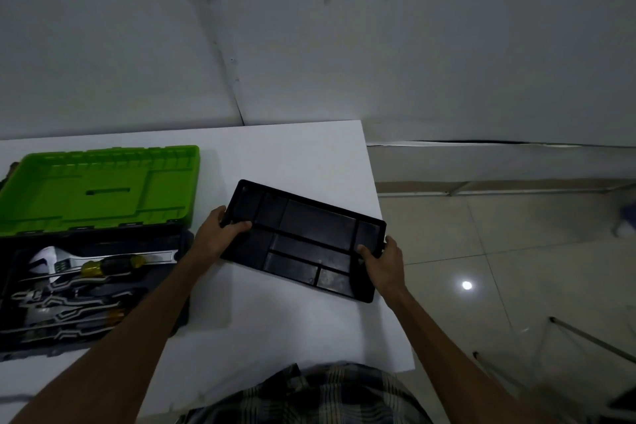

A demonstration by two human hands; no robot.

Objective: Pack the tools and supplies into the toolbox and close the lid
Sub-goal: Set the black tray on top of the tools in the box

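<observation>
Toolbox (pixel 93 289) far left on bench (pixel 292 155), green lid (pixel 99 189) open, wrench (pixel 103 260) and screwdriver (pixel 110 267) inside. Left hand (pixel 223 229) fingers curled on black divided tray (pixel 304 239) left end; right hand (pixel 383 260) fingers gripping its right end.

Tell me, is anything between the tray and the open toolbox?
Nothing visible. Both hands, left hand and right hand, hold the tray; only bare table lies between it and the toolbox.
</observation>
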